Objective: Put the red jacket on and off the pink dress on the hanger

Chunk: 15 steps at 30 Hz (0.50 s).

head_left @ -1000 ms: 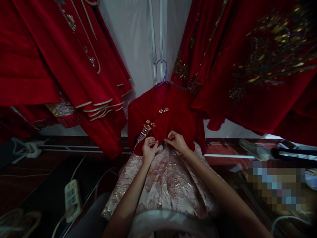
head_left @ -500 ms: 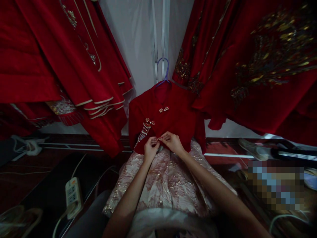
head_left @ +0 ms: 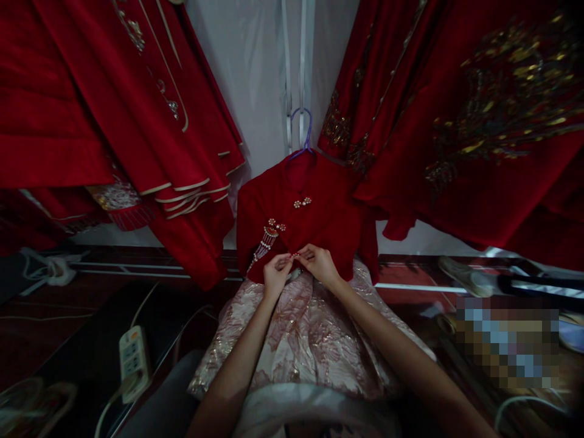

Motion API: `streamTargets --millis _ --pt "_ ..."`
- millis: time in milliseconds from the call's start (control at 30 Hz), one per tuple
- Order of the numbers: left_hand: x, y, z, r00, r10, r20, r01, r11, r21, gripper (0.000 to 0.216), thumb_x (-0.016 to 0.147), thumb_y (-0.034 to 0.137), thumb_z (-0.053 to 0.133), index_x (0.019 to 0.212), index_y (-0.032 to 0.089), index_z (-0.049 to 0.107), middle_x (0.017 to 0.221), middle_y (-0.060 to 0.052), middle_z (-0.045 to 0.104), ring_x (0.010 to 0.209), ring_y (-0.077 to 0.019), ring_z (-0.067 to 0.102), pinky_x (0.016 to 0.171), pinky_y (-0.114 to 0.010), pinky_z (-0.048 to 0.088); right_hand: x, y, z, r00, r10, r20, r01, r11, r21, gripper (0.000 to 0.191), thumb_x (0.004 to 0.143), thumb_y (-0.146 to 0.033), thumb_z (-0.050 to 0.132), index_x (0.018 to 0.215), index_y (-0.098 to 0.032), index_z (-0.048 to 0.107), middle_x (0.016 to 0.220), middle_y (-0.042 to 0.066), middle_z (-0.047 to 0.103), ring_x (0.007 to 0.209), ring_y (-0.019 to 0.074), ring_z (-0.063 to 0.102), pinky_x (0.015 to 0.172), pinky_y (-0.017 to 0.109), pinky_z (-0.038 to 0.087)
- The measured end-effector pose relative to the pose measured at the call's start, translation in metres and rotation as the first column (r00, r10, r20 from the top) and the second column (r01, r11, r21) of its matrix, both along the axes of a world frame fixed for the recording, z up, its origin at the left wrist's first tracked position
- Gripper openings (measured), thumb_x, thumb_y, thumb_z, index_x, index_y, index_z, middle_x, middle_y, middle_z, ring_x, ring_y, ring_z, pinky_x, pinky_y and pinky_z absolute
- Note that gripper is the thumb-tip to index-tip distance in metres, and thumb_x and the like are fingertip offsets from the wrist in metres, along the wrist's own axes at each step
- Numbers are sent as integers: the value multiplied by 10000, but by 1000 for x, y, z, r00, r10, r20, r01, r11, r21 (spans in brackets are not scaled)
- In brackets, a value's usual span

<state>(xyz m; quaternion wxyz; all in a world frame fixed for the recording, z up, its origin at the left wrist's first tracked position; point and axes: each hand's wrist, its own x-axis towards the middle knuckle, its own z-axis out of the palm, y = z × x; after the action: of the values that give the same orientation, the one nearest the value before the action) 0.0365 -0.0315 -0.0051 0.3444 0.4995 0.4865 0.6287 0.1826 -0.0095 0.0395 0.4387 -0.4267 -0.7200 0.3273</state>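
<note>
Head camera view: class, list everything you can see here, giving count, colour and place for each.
red jacket: one, red, centre, on a hanger
hanger: one, purple hook, above the jacket
pearl fastenings: two showing, white and gold, jacket front; the lower one carries a tassel
brocade skirt: one, pink and gold, below the jacket
hanging robes: several, red with cream or gold trim, left and right
power strip: one, white, floor at lower left
left hand: one, grip pinching the jacket's lower front edge
right hand: one, grip pinching the same edge, fingertips meeting the left's
</note>
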Motion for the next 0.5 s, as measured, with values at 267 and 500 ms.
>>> streamTargets --millis 267,500 --pt "-3 1 -3 999 -18 -33 17 1000 -15 193 706 216 653 878 132 678 858 -80 717 767 -147 673 759 -295 539 -3 -4 -4 997 -68 21 66 996 57 85 793 -269 603 819 -189 603 738 9 670 657 131 650 627 230 524" --pt "-4 1 -2 995 -21 -93 22 1000 6 165 690 184 638 852 156 652 803 -44 690 739 -133 650 681 -254 530 -3 -6 -7 998 -66 25 64 996 61 80 811 -263 572 839 -191 593 774 14 672 676 128 653 642 230 527"
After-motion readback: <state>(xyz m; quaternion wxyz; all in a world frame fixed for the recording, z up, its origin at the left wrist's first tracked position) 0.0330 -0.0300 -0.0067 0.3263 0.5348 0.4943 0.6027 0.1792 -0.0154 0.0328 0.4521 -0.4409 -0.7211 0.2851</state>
